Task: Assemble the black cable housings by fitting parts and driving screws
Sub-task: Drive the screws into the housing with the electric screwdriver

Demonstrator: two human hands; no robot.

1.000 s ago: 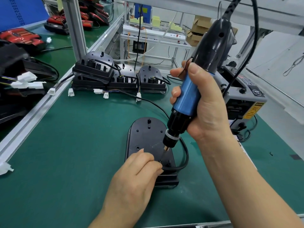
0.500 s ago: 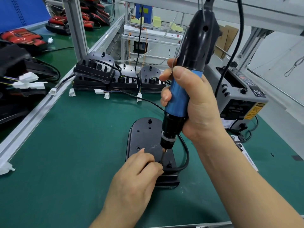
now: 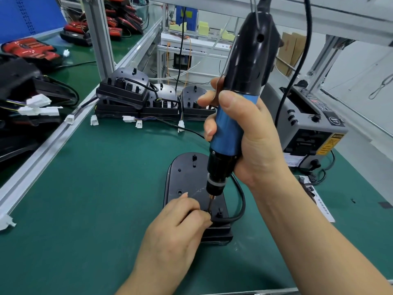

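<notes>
Both busy: right hand (image 3: 258, 145) fingers wrap the screwdriver (image 3: 244, 71); left hand (image 3: 176, 231) curls beside its bit (image 3: 210, 202) on the housing (image 3: 185, 173) (grasp unclear).

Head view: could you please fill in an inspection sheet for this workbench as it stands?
Surface: green mat covers the bench.
Job's things: black housing flat on mat; electric screwdriver near upright, bit at its near end.
Clutter: white connectors; printed sheet.
Grippers: right hand grips screwdriver; left hand rests on housing, fingers curled at bit tip.
Cables: black cable loops beside housing.
Surroundings: stacked housings behind; grey machine right; red-and-black parts left.
</notes>
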